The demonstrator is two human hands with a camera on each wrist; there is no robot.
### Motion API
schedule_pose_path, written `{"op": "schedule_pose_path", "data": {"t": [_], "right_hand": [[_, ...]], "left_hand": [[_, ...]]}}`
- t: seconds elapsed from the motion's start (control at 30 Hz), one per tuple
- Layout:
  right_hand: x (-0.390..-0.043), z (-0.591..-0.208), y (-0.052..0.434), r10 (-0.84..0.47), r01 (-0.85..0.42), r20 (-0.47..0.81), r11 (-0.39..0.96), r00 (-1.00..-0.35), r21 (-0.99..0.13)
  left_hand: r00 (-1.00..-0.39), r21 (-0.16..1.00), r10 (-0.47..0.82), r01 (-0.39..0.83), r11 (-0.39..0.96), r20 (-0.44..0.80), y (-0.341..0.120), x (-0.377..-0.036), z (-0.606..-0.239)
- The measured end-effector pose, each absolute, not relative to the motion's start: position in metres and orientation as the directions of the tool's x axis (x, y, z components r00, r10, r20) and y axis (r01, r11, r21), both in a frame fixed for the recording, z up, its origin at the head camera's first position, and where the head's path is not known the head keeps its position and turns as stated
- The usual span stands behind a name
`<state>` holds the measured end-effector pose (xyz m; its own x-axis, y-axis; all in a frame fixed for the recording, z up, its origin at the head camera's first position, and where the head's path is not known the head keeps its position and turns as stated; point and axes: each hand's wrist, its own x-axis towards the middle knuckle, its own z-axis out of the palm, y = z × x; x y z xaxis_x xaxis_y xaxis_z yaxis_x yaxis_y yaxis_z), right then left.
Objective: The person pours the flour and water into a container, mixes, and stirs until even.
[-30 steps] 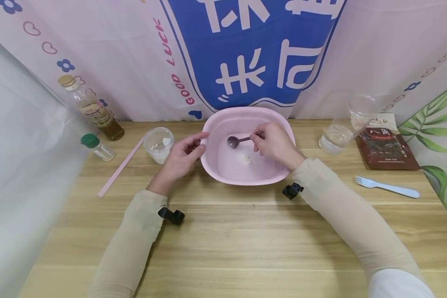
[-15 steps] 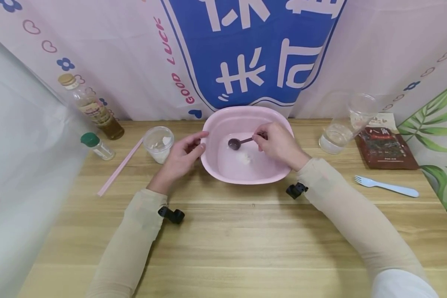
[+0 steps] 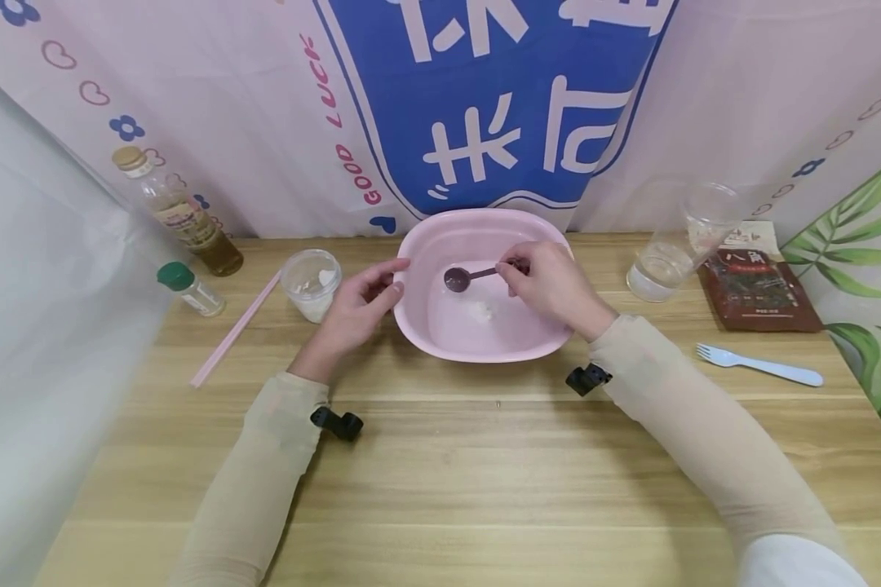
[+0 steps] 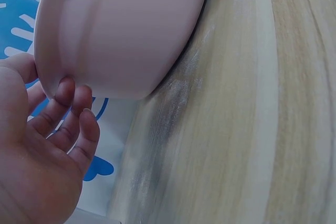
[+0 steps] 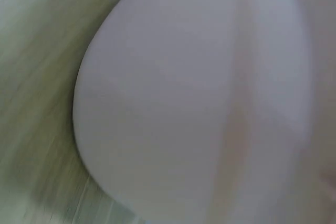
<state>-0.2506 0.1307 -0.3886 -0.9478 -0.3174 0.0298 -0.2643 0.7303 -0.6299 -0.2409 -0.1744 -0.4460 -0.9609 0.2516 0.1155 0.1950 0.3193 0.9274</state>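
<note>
Resting on the desk near its back edge, the pink basin is sitting between the two hands. The right hand is reaching over the basin's right rim, its fingers pinching the handle of a dark spoon. The spoon's bowl is hanging above the basin's inside, left of a small heap of white powder lying on the bottom. The left hand is bracing the basin's left wall from outside: in the left wrist view its fingers are lying lightly bent against the wall, thumb up at the rim. The right wrist view is showing only blurred pink wall. A cup holding white powder is standing just left of the left hand.
</note>
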Motion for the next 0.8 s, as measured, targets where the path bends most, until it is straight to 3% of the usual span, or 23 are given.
{"op": "schedule_pose_path", "data": {"t": [0.4,0.8], "right_hand": [[-0.257,-0.395,0.110,-0.344,-0.262,-0.005,0.725,-0.939,-0.638],[-0.258,-0.394,0.116,-0.284,-0.200,-0.027,0.735,-0.958,-0.648]], "left_hand": [[-0.960,0.926,0.257,0.194,0.323,0.111,-0.175,-0.240,-0.446],[-0.960,0.925,0.256,0.195,0.326,0.113,-0.176,-0.241,-0.447]]}}
